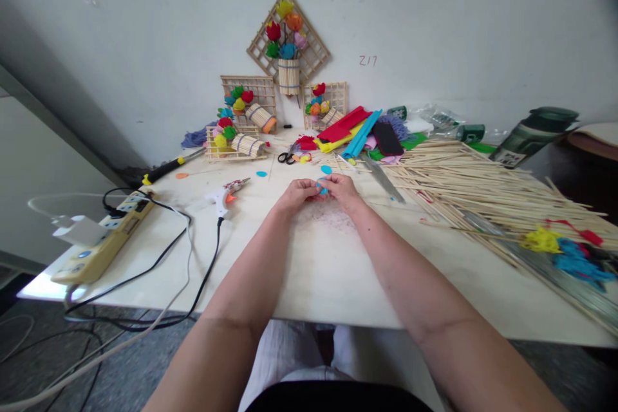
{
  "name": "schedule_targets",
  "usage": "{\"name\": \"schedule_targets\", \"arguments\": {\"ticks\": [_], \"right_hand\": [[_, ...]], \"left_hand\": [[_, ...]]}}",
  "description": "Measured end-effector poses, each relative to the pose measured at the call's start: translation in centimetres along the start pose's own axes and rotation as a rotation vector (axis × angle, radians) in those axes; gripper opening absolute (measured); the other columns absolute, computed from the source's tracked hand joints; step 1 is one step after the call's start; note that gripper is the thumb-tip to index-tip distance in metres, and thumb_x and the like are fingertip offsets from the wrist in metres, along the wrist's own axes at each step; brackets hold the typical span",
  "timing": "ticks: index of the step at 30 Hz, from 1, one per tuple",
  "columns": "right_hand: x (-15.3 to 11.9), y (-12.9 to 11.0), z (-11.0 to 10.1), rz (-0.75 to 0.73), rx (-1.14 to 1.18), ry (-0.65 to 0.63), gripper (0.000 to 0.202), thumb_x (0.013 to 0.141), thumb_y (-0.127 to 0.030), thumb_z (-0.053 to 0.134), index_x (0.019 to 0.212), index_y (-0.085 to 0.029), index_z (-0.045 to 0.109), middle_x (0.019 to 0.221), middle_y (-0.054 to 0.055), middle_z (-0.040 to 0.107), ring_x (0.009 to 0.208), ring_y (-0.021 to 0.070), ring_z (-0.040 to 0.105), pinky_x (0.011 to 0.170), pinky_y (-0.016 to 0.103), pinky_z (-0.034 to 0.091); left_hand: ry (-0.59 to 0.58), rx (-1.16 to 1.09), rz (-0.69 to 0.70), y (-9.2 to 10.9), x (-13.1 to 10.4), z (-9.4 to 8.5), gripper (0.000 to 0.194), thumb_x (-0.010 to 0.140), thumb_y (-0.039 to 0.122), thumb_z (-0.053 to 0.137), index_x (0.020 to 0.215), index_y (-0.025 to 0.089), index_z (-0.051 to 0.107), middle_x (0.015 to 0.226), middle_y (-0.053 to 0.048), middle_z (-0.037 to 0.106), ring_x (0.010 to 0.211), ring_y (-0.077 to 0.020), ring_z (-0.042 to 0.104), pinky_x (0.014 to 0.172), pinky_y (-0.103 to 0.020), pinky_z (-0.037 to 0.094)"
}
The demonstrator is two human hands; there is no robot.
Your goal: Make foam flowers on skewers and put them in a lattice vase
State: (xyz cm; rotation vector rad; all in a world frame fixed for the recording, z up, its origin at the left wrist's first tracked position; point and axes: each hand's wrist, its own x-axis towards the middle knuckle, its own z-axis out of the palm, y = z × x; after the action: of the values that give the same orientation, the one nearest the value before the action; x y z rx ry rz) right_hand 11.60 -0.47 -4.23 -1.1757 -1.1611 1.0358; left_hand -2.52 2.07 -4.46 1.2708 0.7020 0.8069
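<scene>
My left hand [298,196] and my right hand [344,191] meet over the middle of the table. Between their pinched fingertips is a small piece of blue paper [322,188], mostly covered by the fingers. Just beyond them lies a blue paper oval [326,169], with another blue oval [261,174] farther left. A white glue gun [222,199] rests left of my hands, its nozzle pointing to the back right. Black-handled scissors [286,157] lie behind my hands. Reddish scribble marks show on the tabletop under them.
A yellow power strip [103,238] with trailing cords lies at left. Bamboo sticks [463,180] spread over the right side, near a dark bottle [533,135]. Coloured paper [345,127] and a phone [387,138] lie at the back. Stick lattices with paper flowers [288,32] are by the wall.
</scene>
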Motion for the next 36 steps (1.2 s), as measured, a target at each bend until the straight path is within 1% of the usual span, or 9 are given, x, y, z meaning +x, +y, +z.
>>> {"name": "schedule_targets", "arguments": {"ticks": [8, 14, 22, 25, 28, 29, 31, 33, 36], "right_hand": [[-0.1, -0.2, 0.4, -0.089, -0.054, 0.104, 0.016, 0.055, -0.030, 0.062, 0.052, -0.017, 0.054, 0.045, -0.007, 0.044, 0.046, 0.0068, 0.036, 0.046, 0.023, 0.031], [0.0, 0.2, 0.5, -0.071, -0.031, 0.090, 0.017, 0.055, -0.032, 0.064, 0.054, -0.017, 0.056, 0.048, -0.005, 0.048, 0.046, 0.0086, 0.040, 0.046, 0.024, 0.034], [0.1, -0.4, 0.6, -0.067, -0.064, 0.057, 0.020, 0.057, -0.035, 0.064, 0.052, -0.018, 0.055, 0.044, -0.005, 0.044, 0.040, 0.0073, 0.035, 0.040, 0.023, 0.029], [1.2, -0.7, 0.6, -0.072, -0.091, 0.022, 0.027, 0.064, -0.042, 0.059, 0.054, -0.018, 0.054, 0.042, -0.006, 0.041, 0.037, 0.0068, 0.032, 0.037, 0.022, 0.025], [3.4, -0.7, 1.0, -0.039, -0.218, 0.041, 0.023, 0.068, -0.039, 0.056, 0.058, -0.017, 0.055, 0.045, -0.005, 0.047, 0.036, 0.0062, 0.034, 0.036, 0.021, 0.027], [4.3, -0.6, 1.4, -0.013, -0.325, 0.047, 0.021, 0.068, -0.035, 0.055, 0.058, -0.017, 0.055, 0.047, -0.003, 0.050, 0.036, 0.0063, 0.036, 0.036, 0.021, 0.029], [6.1, -0.4, 2.6, 0.004, -0.394, 0.041, 0.014, 0.068, -0.028, 0.055, 0.060, -0.017, 0.057, 0.052, -0.001, 0.056, 0.037, 0.0072, 0.041, 0.038, 0.022, 0.033], [7.9, -0.2, 4.1, -0.011, -0.458, 0.024, 0.013, 0.069, -0.024, 0.054, 0.060, -0.017, 0.059, 0.055, 0.001, 0.059, 0.040, 0.0091, 0.047, 0.041, 0.023, 0.036], [10.3, 0.0, 6.5, -0.070, -0.568, 0.024, 0.009, 0.066, -0.018, 0.058, 0.057, -0.018, 0.060, 0.059, 0.003, 0.062, 0.057, 0.0142, 0.058, 0.054, 0.024, 0.042]], "left_hand": [[0.005, -0.005, -0.005, -0.1, 0.0, 0.3, 0.033, 0.054, 0.036, 0.077, 0.071, 0.012, 0.062, 0.064, -0.006, 0.068, 0.060, -0.0133, 0.062, 0.060, -0.022, 0.044], [0.037, 0.002, 0.025, 0.0, -0.1, 0.3, 0.032, 0.051, 0.036, 0.077, 0.066, 0.012, 0.062, 0.060, -0.003, 0.065, 0.053, -0.0094, 0.056, 0.055, -0.021, 0.041], [0.080, 0.016, 0.085, -0.7, 0.1, 0.2, 0.033, 0.053, 0.039, 0.075, 0.063, 0.012, 0.059, 0.056, 0.000, 0.061, 0.050, -0.0077, 0.052, 0.052, -0.020, 0.037], [0.224, -0.029, 0.139, -0.5, 0.2, 0.2, 0.033, 0.055, 0.039, 0.074, 0.065, 0.012, 0.059, 0.061, -0.002, 0.064, 0.053, -0.0092, 0.056, 0.056, -0.022, 0.042], [0.529, -0.074, 0.222, -0.3, 0.5, -0.2, 0.028, 0.064, 0.038, 0.069, 0.070, 0.012, 0.059, 0.066, -0.004, 0.066, 0.055, -0.0096, 0.058, 0.059, -0.023, 0.044], [0.638, -0.089, 0.243, -0.3, 0.6, -0.5, 0.026, 0.066, 0.036, 0.067, 0.072, 0.012, 0.059, 0.066, -0.004, 0.066, 0.055, -0.0094, 0.058, 0.059, -0.022, 0.044], [0.808, -0.109, 0.266, -0.3, 0.8, -1.0, 0.023, 0.071, 0.035, 0.063, 0.076, 0.013, 0.058, 0.068, -0.004, 0.067, 0.056, -0.0090, 0.058, 0.058, -0.021, 0.044], [0.895, -0.114, 0.257, -0.5, 1.0, -1.5, 0.021, 0.074, 0.033, 0.059, 0.078, 0.013, 0.057, 0.071, -0.004, 0.067, 0.056, -0.0082, 0.058, 0.056, -0.020, 0.043], [0.940, -0.119, 0.225, -0.7, 1.4, -2.0, 0.018, 0.076, 0.031, 0.057, 0.080, 0.013, 0.058, 0.076, -0.004, 0.067, 0.057, -0.0077, 0.057, 0.054, -0.018, 0.041]]}}
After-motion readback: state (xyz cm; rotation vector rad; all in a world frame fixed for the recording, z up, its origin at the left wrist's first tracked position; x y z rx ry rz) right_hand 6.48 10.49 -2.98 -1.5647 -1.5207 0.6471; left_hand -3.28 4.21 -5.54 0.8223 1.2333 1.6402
